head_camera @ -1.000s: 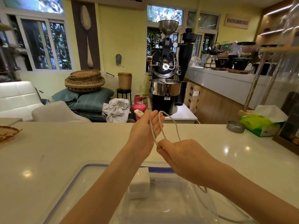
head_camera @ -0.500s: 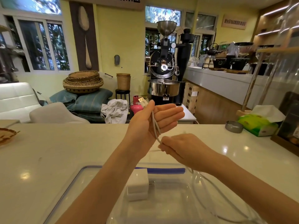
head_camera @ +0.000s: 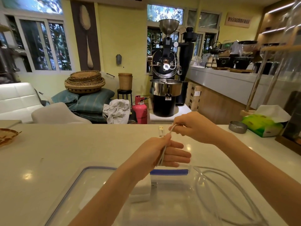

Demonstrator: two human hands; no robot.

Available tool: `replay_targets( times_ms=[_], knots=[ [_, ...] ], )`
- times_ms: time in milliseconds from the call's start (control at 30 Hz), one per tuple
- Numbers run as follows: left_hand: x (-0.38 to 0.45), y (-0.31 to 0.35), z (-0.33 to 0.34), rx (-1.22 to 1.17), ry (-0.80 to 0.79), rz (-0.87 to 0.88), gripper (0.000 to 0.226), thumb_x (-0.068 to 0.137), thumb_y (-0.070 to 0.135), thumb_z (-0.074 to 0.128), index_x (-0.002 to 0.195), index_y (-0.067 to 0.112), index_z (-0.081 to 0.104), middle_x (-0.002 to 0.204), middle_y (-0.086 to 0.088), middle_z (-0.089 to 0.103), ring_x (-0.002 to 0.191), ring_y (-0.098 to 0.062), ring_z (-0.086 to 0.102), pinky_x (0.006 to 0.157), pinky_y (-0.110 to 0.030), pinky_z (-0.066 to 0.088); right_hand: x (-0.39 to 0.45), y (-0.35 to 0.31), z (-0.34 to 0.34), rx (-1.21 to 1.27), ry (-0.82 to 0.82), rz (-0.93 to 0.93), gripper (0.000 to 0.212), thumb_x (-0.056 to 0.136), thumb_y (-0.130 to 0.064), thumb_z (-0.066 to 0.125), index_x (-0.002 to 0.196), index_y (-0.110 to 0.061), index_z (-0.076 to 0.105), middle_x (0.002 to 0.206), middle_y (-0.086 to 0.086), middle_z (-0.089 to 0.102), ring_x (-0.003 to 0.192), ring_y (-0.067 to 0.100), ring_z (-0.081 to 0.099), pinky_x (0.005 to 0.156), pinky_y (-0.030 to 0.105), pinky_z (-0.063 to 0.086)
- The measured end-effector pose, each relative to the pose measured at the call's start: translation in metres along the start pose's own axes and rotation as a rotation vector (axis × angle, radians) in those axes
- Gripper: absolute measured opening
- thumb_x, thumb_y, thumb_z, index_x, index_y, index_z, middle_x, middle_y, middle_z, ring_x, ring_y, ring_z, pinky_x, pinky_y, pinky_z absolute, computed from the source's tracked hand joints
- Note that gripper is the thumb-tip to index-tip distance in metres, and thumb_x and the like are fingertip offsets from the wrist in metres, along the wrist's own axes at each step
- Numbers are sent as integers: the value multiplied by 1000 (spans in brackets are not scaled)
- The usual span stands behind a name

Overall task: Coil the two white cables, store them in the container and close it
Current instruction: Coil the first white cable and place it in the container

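My left hand (head_camera: 164, 152) is held over the counter with its fingers straight and pointing right. A white cable (head_camera: 162, 154) is wound across its palm, the thumb pinches it, and the USB plug (head_camera: 161, 130) sticks up above the thumb. Just beyond and to the right, my right hand (head_camera: 197, 128) pinches a strand of the same cable near its fingertips. The loose rest of the cable (head_camera: 231, 183) trails in loops at the lower right, over the clear plastic container (head_camera: 97, 168) with blue trim. A white block (head_camera: 141, 193) lies inside the container.
The white counter (head_camera: 65, 147) runs across the view. A grey ashtray (head_camera: 237, 127) and a green tissue pack (head_camera: 262, 125) sit at its right, with a dark box at the far right edge. A woven tray (head_camera: 6, 136) sits at the left edge.
My left hand has dropped lower and turned its fingers to the right. My right hand has gone from below the left hand up and over to its far side, carrying the cable round the palm.
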State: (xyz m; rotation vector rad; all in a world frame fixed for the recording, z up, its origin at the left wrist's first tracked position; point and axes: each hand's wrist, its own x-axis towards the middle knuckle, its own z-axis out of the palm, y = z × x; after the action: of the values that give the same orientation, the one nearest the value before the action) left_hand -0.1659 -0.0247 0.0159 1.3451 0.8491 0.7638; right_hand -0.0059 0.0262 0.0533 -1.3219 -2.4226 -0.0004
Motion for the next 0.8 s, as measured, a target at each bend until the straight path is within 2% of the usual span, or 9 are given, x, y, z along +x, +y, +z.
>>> replay_targets(
  times_ms=[100,200,300,367,433,533,633,733,800],
  knots=[
    [6,-2,-6,-107,54,-20,48,98,34,25,114,1,56,93,-8,74,80,-17,72,73,-24,57,-4,-13,-1,72,37,-31,25,85,-23,57,72,-3,67,62,13,63,54,21,51,55,35,44],
    [10,-2,-8,-201,102,43,43,99,32,23,103,13,61,93,-5,73,86,-15,70,78,-23,55,-10,-27,1,163,64,-38,28,87,-25,54,73,-3,65,64,14,62,56,22,51,58,38,44],
    [15,-1,-9,-282,188,92,42,98,33,24,95,15,63,83,0,72,81,-8,68,74,-19,55,-16,-42,9,230,12,-46,25,88,-31,50,82,-8,59,74,8,63,67,23,56,66,42,48],
    [19,0,-9,-344,223,84,43,97,36,27,94,13,63,80,0,71,78,-8,66,69,-19,52,-19,-49,15,235,-11,-68,20,89,-29,49,86,-11,55,76,5,62,68,20,55,66,40,48],
    [21,2,-8,-408,242,69,44,96,39,27,103,11,61,93,-4,70,89,-13,64,73,-23,49,-23,-52,18,199,-13,-107,16,89,-28,47,91,-13,52,74,3,60,65,17,53,62,35,47],
    [24,4,-8,-515,292,118,47,97,37,26,113,5,57,105,-9,70,94,-17,68,70,-25,56,-27,-55,22,98,-45,-148,19,91,-37,44,96,-18,44,67,-5,52,58,13,49,58,27,45],
    [25,9,-12,-586,309,208,48,98,32,25,114,1,58,97,-8,74,86,-15,71,67,-20,58,-31,-56,25,80,-93,-123,18,92,-45,33,95,-27,34,69,-9,50,62,12,51,67,26,48],
    [23,16,-18,-658,272,260,45,99,30,24,104,3,60,81,-4,76,73,-13,72,55,-18,56,-33,-49,24,131,-91,-115,30,93,-42,26,108,-21,41,83,0,61,74,16,56,75,32,50],
    [21,20,-21,-692,265,278,43,99,29,25,96,6,61,74,-2,76,67,-11,72,51,-17,55,-34,-43,27,183,-93,-104,27,95,-37,27,108,-21,45,91,2,62,80,15,56,79,34,49]
  ],
)
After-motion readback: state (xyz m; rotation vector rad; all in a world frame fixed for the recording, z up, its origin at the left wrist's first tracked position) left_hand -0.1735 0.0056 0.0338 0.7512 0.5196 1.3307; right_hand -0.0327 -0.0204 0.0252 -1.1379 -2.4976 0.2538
